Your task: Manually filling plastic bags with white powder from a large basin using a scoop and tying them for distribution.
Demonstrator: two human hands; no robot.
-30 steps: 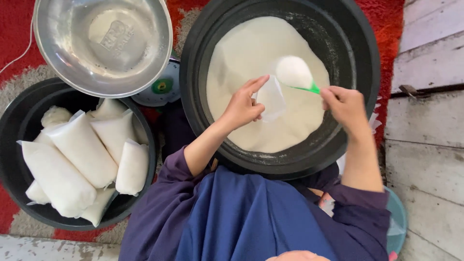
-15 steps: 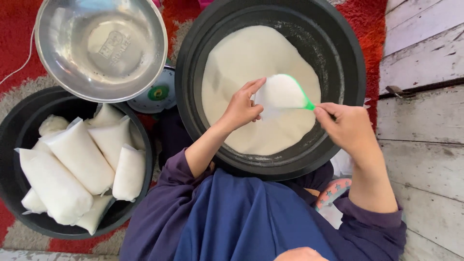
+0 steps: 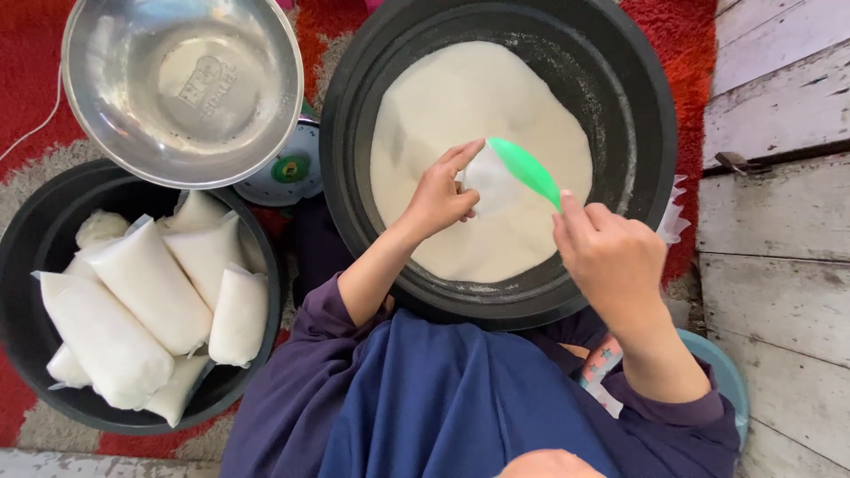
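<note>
Fingers (image 3: 460,164) of the left hand (image 3: 438,199) pinched around the mouth of a small clear bag (image 3: 490,181), holding it open just above the white grain (image 3: 469,97). Fingers (image 3: 575,217) of the right hand (image 3: 611,257) clenched on the handle of a green scoop (image 3: 527,168), bowl turned over and touching the bag's mouth. Seemingly mid-pour, scoop emptying into the bag, both held over the middle of the big black basin (image 3: 637,97). Calls next, by the look of it, for a steady bag mouth and a slow tilt, any spill falling back onto the heap below. Further out, to the left: a second black tub (image 3: 27,239) stacked with filled white bags (image 3: 142,283), lying on their sides and touching one another. Above that, an empty steel bowl (image 3: 115,133), resting on a round white base with a green dot (image 3: 283,168), wedged between the two black vessels. Under it all, a red rug (image 3: 682,26); at the right, weathered wooden planks (image 3: 779,177). Close in, a blue lap (image 3: 425,407) pressed against the basin's near rim. Nothing between hands and basin; only the basin's tall wall and the crowded tub to reach past.
</note>
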